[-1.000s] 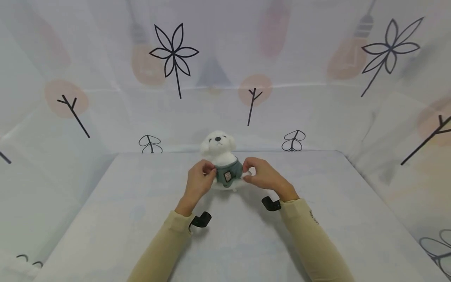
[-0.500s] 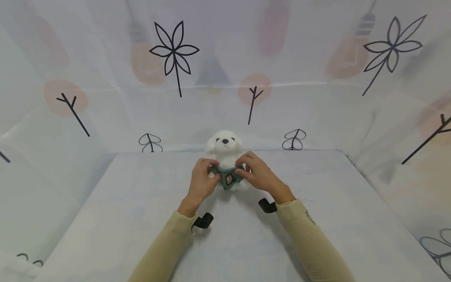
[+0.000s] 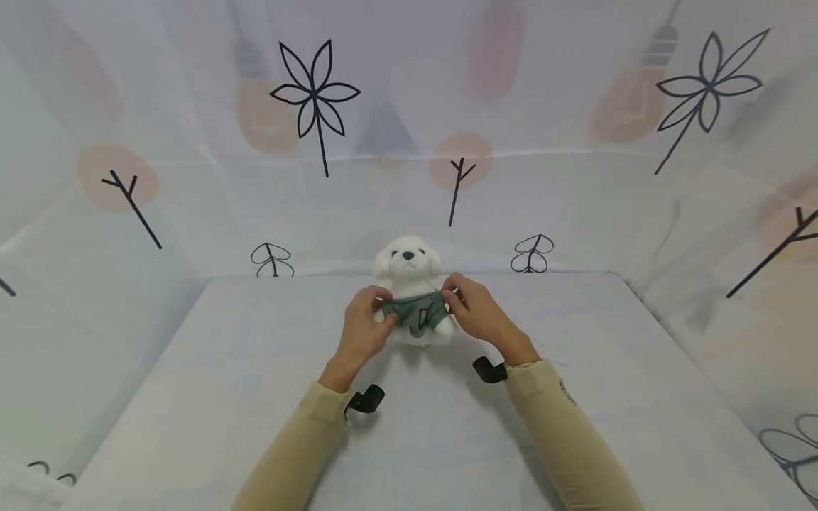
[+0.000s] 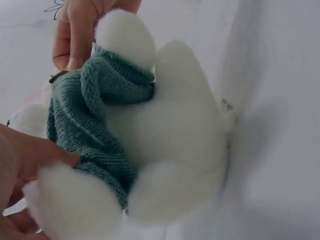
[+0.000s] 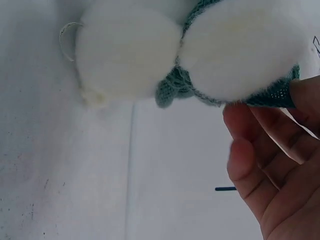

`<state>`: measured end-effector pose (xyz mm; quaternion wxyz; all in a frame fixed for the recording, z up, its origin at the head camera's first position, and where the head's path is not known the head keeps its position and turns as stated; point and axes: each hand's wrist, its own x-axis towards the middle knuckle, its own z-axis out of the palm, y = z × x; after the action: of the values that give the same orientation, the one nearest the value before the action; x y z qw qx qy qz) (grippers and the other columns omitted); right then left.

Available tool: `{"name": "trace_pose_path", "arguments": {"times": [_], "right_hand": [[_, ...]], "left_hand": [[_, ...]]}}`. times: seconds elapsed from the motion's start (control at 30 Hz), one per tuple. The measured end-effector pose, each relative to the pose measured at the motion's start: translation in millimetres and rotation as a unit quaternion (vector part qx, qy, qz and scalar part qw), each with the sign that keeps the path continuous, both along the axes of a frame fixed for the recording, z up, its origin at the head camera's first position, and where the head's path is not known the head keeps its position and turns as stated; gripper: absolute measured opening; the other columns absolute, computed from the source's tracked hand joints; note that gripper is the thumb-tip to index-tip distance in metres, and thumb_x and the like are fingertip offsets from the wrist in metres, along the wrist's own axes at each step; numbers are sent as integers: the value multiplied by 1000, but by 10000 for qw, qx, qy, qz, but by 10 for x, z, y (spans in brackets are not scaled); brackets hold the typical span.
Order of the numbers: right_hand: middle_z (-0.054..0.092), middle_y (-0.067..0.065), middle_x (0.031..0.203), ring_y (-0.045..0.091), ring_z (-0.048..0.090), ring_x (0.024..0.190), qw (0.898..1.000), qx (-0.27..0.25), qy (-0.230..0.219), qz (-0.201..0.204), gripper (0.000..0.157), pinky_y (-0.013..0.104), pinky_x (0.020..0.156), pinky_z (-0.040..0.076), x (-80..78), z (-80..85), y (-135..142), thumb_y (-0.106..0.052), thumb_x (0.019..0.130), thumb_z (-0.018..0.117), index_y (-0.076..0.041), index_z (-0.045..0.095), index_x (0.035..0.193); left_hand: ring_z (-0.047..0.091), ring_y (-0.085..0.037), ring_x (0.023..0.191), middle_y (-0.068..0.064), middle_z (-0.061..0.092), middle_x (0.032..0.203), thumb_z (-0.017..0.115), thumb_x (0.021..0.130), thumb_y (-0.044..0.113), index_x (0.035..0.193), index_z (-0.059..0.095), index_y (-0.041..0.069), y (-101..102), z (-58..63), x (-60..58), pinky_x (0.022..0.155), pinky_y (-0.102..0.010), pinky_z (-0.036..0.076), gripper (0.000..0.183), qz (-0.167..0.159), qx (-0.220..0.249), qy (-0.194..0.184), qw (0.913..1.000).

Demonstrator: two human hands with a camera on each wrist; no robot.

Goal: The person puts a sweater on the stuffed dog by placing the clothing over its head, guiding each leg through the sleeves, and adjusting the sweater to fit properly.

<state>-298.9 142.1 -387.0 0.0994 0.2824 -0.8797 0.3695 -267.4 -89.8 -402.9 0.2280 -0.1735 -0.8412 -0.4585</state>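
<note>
A white plush dog [image 3: 409, 261] with a black nose sits upright, facing the head camera. Around its upper body is a green knitted sweater [image 3: 412, 311] with a small patch on the front. My left hand [image 3: 363, 323] pinches the sweater's upper edge at the dog's shoulder on the left. On the other side, my right hand [image 3: 481, 312] holds the sweater's upper corner between thumb and fingers. In the left wrist view, the knit fabric [image 4: 80, 110] is bunched up above the bare white belly [image 4: 167, 132]. Both front paws come out through the sweater's armholes.
The dog sits on a pale cloth-covered table [image 3: 409, 426], close to its back edge. Behind it rises a white fabric backdrop [image 3: 383, 206] printed with leaves and bulbs, and similar fabric walls stand at both sides.
The dog has gone from leaning left to upright. My right hand rose from near the paw to the sweater's top edge, then moved outward to the right, spreading the sweater wider.
</note>
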Motion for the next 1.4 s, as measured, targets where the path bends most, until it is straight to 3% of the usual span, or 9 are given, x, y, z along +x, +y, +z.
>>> {"name": "trace_pose_path", "arguments": {"times": [0.17,0.43,0.67,0.77,0.87,1.0,1.1,1.23,1.4], "right_hand": [[61,0,100,16,53,82,9992,-94,390,-52,8,35,68,44,23,-3,-35,-16,93,61,-14,61,100],[62,-1,99,15,53,94,9909,265,1149,650,19,35,80,46,137,56,-223,-21,84,74,-13,68,100],[61,3,97,17,56,85,9961,394,748,242,14,35,72,47,147,32,-223,-16,87,70,-13,67,101],[64,3,96,18,59,84,9977,288,610,115,13,37,73,48,126,20,-197,-15,89,68,-12,68,101],[66,1,93,16,60,81,9987,164,480,-49,10,36,72,49,100,3,-181,-14,89,68,-12,68,99],[66,-2,86,12,58,73,9995,9,280,-176,6,34,67,48,78,-15,-162,-14,90,66,-14,68,97],[65,-4,83,10,58,72,9996,-73,177,-183,5,33,65,48,72,-15,-154,-15,92,65,-15,68,96],[64,-5,82,10,56,71,9997,-97,194,-103,7,32,65,47,67,-15,-151,-18,94,62,-15,68,95],[64,-8,85,9,54,71,9992,1,364,181,11,30,64,47,68,-14,-150,-21,96,59,-17,69,98]], "left_hand": [[62,-26,84,-12,62,102,72,75,-7,103,62,3,20,-19,-1,79,-40,52,31,-89,208,4,9997],[65,-23,90,-11,63,101,69,74,-13,99,63,1,92,-52,-19,80,-35,53,30,-228,452,478,9976],[63,-19,70,-11,64,96,66,74,-11,98,63,2,132,-34,5,73,-44,52,27,-60,528,658,9964],[62,-19,69,-11,65,98,65,74,-10,99,63,3,143,-12,25,64,-40,52,28,135,643,370,9972],[62,-18,70,-8,65,100,63,75,-6,101,64,6,133,34,55,58,-35,51,29,295,894,-256,9952],[62,-19,74,-5,64,105,60,77,-3,104,64,9,83,98,83,57,-32,50,30,350,1342,-1060,9846],[62,-22,76,-7,64,104,58,79,-4,102,63,7,54,117,84,58,-34,50,27,387,1629,-1201,9785],[62,-22,79,-8,64,97,57,82,-3,98,64,5,62,82,71,63,-36,50,19,570,1253,-807,9872],[55,-29,89,-11,62,98,66,82,2,101,65,2,122,52,49,79,-42,45,20,303,72,594,9978]]}}
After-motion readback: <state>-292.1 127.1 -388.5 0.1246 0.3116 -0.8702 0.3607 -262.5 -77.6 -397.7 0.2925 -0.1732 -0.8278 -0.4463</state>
